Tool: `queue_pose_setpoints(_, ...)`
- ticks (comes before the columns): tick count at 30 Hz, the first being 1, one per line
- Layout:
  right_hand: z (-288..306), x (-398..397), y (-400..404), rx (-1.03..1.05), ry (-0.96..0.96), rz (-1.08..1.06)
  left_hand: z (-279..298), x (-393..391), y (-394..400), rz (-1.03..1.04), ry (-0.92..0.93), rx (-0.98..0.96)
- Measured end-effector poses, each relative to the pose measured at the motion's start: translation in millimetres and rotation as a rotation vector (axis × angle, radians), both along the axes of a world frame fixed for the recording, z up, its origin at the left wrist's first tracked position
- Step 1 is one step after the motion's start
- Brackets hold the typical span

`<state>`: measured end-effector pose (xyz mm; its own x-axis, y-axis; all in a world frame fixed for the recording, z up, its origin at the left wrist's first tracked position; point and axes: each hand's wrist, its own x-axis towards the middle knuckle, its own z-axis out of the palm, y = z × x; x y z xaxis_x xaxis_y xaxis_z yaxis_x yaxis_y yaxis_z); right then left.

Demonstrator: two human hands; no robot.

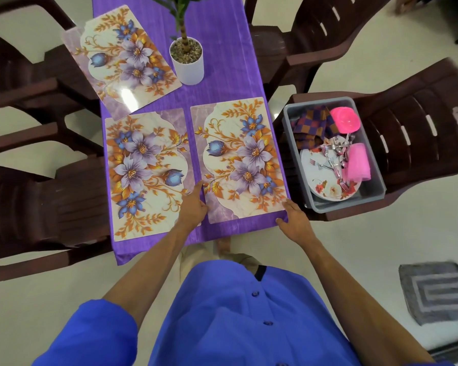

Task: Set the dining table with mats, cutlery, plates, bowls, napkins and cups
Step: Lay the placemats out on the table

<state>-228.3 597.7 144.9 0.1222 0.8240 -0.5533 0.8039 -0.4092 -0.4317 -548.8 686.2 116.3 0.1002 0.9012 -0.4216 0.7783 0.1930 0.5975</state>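
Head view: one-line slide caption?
Both hands, left and right, square the near-right floral placemat on the purple tablecloth; grey plastic tub of tableware waits on a chair.

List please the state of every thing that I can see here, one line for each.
Near right mat: flat, both hands at its corners.
Near left mat: flat.
Far mat: flat, askew.
Grey tub: on chair, full.
Plates: stacked in tub.
Left hand: open.
Right hand: open.
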Motion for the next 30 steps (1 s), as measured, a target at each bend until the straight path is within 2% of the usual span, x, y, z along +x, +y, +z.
queue_pose_setpoints(13, 1.6, -0.9, -0.3, 0.013, 0.008, -0.012, 5.4, -0.4, -2.1, 0.008, -0.019, -0.001)
queue_pose_setpoints(20, 17.4, -11.8, 16.3, 0.186, -0.008, -0.037, 17.7, -26.8, -7.0, 0.109, 0.012, 0.102)
queue_pose_setpoints(23, 24.7, -36.8, 44.8, 0.243, 0.017, 0.013, 37.7, -52.4, -12.6, 0.054, 0.092, 0.155)
queue_pose_setpoints(27, 34.0, -98.0, 79.0, 0.258, 0.047, 0.128, 60.9, -106.3, -22.1, 0.117, 0.161, 0.166)
queue_pose_setpoints(30, 36.9, -147.4, 93.8, 0.257, 0.119, 0.212, 75.0, -147.9, -31.5, 0.177, 0.142, 0.153)
